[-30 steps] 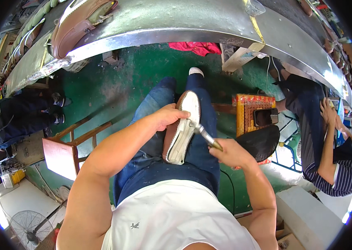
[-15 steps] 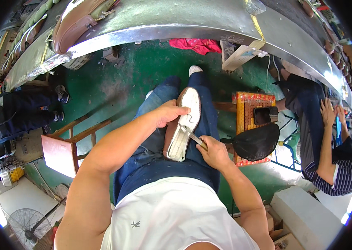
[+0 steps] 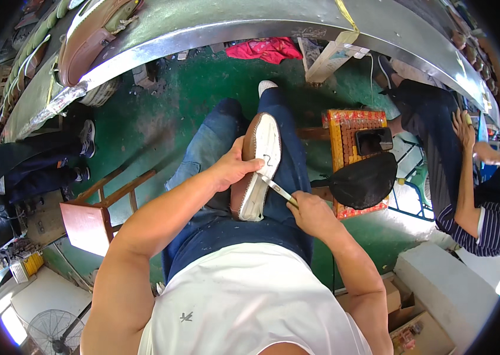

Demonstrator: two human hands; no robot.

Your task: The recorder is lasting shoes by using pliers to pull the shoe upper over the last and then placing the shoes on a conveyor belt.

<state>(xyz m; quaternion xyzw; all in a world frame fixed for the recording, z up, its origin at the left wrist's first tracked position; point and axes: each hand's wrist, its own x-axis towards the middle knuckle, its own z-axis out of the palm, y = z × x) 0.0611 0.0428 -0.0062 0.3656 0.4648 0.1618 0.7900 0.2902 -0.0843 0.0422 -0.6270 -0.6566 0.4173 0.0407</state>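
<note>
A brown shoe [image 3: 270, 137] with a whitish underside and stitching round its rim lies sole up along my lap, toe away from me. A dark thread or line curls on the pale underside. My left hand [image 3: 233, 168] is closed round its left side, thumb pressed on the underside. My right hand [image 3: 314, 214] is closed round a slim, flat metal hand tool [image 3: 279, 190]. The tool's far end touches the shoe beside my left thumb; its exact tip is too small to make out.
A metal-edged workbench [image 3: 214, 35] curves across the front, with a brown shoe [image 3: 81, 44] at its left. A wooden stool [image 3: 87, 222] stands left; a beaded seat [image 3: 344, 142] holding a phone [image 3: 374, 141] and black bag [image 3: 363, 182] is right. Co-workers sit on both sides.
The shoe and both hands appear slightly higher in the picture as the view shifts. The tool's end has moved up the shoe, closer to my left thumb.
</note>
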